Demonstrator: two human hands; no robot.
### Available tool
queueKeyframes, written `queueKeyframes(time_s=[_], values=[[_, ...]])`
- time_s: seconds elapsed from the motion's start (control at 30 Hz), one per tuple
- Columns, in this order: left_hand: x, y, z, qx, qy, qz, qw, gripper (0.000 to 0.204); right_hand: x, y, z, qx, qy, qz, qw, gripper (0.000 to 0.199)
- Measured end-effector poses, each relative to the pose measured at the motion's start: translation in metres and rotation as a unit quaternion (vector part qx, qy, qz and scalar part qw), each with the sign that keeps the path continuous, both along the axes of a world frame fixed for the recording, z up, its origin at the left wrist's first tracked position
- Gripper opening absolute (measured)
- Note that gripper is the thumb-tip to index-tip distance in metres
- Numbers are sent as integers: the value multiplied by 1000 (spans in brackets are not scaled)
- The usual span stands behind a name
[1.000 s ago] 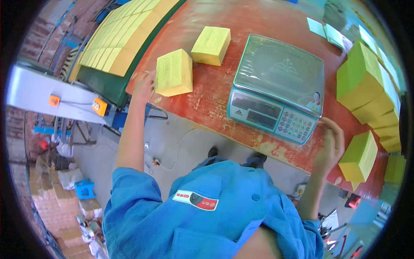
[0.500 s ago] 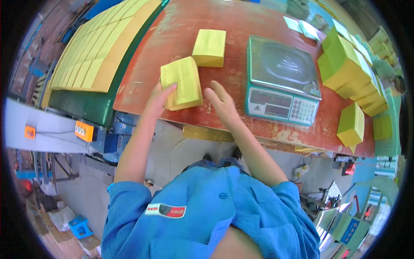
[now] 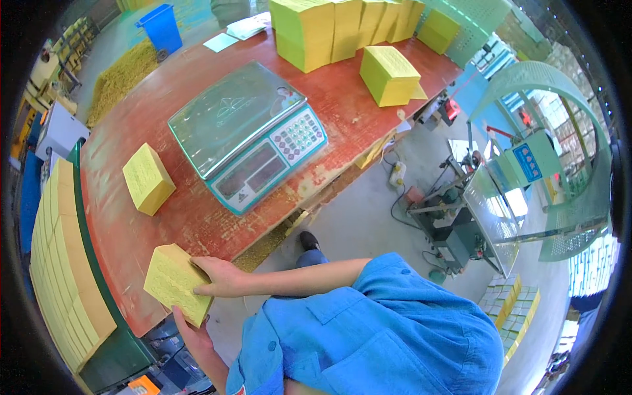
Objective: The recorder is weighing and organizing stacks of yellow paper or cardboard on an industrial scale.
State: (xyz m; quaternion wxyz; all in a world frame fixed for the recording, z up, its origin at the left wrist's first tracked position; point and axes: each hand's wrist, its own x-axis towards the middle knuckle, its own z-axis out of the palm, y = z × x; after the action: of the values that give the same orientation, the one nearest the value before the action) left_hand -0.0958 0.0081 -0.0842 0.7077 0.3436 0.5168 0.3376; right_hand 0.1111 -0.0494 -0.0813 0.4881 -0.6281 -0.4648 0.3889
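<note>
A thick stack of yellow paper (image 3: 172,280) is held between my two hands at the table's near left corner, its rough face turned up. My right hand (image 3: 220,276) grips its right side, thumb on top. My left hand (image 3: 192,332) clasps the near lower edge, with some fingers hidden underneath. Farther up the red table lies a second yellow stack (image 3: 149,178), apart from my hands. To its right stands a scale (image 3: 230,118) with a bare metal pan and a keypad.
Several yellow stacks (image 3: 316,33) stand in a row at the back, and a single stack (image 3: 388,74) sits near the right edge. White sheets (image 3: 247,27) lie at the far edge. Left of the table, a green-edged surface holds rows of yellow stacks (image 3: 62,276). A metal stand (image 3: 454,217) is on the floor at right.
My view has swung to the right. My right hand, open beside the yellow paper stack before, now grips it together with my left. The scale and second stack stay on the table.
</note>
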Motion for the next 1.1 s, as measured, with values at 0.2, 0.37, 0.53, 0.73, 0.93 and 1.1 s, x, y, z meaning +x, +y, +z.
queueKeyframes(time_s=[0.2, 0.37, 0.53, 0.73, 0.93, 1.1], values=[[2, -1, -12, 13, -82, -11, 996, 65, 7, -6, -9, 9, 19, 16, 1000, 75], [-12, -19, -3, -11, -157, -13, 987, 59, 30, -35, -27, -89, 269, 63, 957, 51], [-21, -38, 12, 262, 57, -150, 952, 47, 16, -62, -39, -158, 427, 82, 887, 47], [27, 8, 38, 36, -178, 8, 983, 47, 28, -39, -10, -44, 557, 120, 820, 47], [40, 14, 44, 19, -280, -46, 959, 49, 42, -14, 19, -4, 597, 128, 792, 56], [64, 8, 63, 108, -179, -98, 973, 54, 45, -21, 13, 13, 622, 91, 778, 67]])
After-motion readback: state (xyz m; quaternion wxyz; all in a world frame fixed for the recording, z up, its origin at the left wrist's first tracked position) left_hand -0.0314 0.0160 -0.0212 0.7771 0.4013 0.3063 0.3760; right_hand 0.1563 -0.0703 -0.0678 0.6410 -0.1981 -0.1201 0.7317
